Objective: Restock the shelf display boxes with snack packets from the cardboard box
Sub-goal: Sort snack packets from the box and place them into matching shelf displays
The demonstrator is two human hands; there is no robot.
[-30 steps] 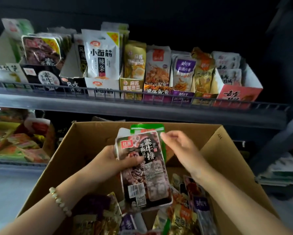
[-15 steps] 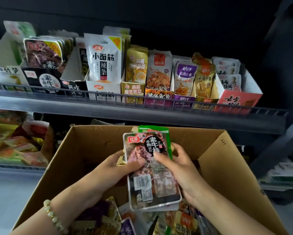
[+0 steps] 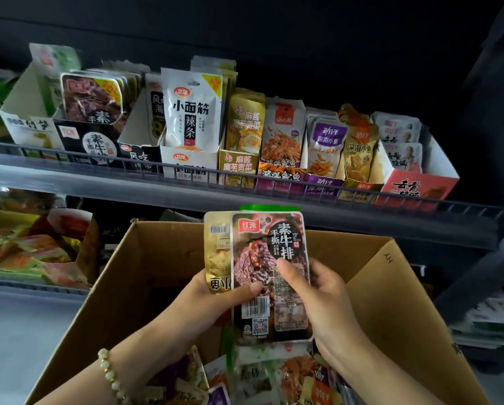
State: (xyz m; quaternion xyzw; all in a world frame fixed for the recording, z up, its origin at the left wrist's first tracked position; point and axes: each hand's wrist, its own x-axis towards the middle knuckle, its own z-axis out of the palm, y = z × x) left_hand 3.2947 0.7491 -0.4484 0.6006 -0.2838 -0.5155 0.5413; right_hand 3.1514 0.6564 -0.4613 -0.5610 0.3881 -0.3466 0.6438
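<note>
The left hand point(image 3: 212, 305) and the right hand point(image 3: 323, 296) both have fingers clamped on a dark glossy snack packet point(image 3: 271, 258) fronting a thin stack, held above the brown cardboard box point(image 3: 391, 287), which seemingly holds many loose packets, so the printed cardboard display boxes point(image 3: 98, 144) on the grey metal shelf point(image 3: 157, 197) await more.

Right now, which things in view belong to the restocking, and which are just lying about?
In the job: left hand and right hand, both gripping the held packets; cardboard box; black display box with the same label.
Just lying about: lower-shelf packets; stack of papers at right.
</note>
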